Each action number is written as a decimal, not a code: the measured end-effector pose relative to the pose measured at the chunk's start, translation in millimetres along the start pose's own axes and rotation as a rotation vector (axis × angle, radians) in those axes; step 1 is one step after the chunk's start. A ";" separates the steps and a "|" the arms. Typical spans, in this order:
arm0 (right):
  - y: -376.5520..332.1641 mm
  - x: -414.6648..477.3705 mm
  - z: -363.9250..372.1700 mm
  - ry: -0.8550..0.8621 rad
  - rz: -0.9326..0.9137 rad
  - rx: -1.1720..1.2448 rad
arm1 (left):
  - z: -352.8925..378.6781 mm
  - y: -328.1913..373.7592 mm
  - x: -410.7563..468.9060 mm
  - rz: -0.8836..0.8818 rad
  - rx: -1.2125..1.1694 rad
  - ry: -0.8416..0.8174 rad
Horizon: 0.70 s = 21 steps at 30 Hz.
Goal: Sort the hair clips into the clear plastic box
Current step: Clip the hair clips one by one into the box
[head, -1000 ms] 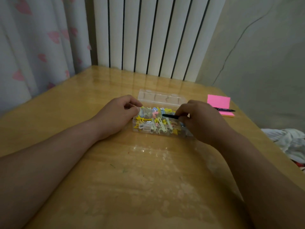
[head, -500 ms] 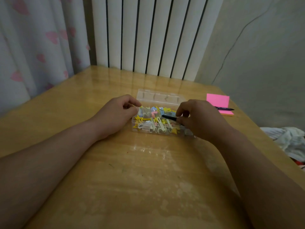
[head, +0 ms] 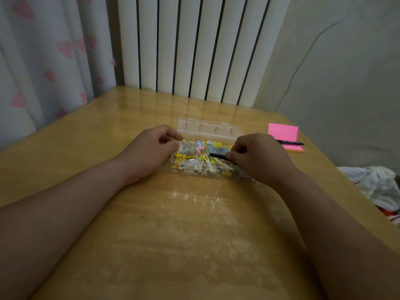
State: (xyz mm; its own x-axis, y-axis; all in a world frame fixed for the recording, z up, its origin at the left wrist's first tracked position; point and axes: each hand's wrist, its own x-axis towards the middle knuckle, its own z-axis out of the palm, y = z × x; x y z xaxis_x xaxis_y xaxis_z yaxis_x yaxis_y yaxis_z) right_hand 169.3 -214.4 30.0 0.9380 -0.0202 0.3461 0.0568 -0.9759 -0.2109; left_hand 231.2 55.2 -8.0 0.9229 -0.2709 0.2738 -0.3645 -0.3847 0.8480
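A clear plastic box (head: 187,171) lies on the wooden table with its lid (head: 207,129) folded back behind it. Inside it lie several hair clips (head: 202,163) in yellow, white, pink and blue. My left hand (head: 151,149) sits at the box's left end, its fingers curled against the box's corner. My right hand (head: 257,156) is over the box's right end and pinches a thin black clip (head: 217,156) that points left above the other clips. The right part of the box is hidden under this hand.
A pink sticky-note pad (head: 282,133) with a dark pen (head: 290,143) across it lies at the right edge of the table (head: 173,234). White cloth (head: 376,182) lies beyond that edge. A radiator (head: 194,46) and a curtain (head: 43,57) stand behind.
Both hands have stayed almost in place at the box. The black clip in my right hand has shifted only slightly.
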 end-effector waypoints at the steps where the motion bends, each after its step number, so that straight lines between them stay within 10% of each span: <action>1: -0.3 0.0 0.3 0.000 0.009 0.005 | -0.2 -0.2 -0.1 -0.002 -0.001 -0.001; 8: 0.6 -2.8 1.8 -0.005 0.038 0.125 | -0.6 3.0 -1.7 -0.009 0.006 -0.002; 15: 29.3 2.8 0.4 0.373 0.309 0.529 | -0.3 5.8 -1.3 -0.021 -0.011 0.038; 21: 48.4 7.6 13.8 0.173 0.551 0.871 | -6.7 12.4 0.5 -0.012 -0.108 0.161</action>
State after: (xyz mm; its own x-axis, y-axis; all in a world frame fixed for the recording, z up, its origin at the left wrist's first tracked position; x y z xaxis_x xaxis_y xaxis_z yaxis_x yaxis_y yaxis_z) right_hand 183.8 -258.8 9.8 0.8509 -0.5129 0.1134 -0.0726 -0.3285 -0.9417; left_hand 227.9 56.3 5.6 0.9382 -0.1187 0.3250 -0.3458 -0.2880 0.8930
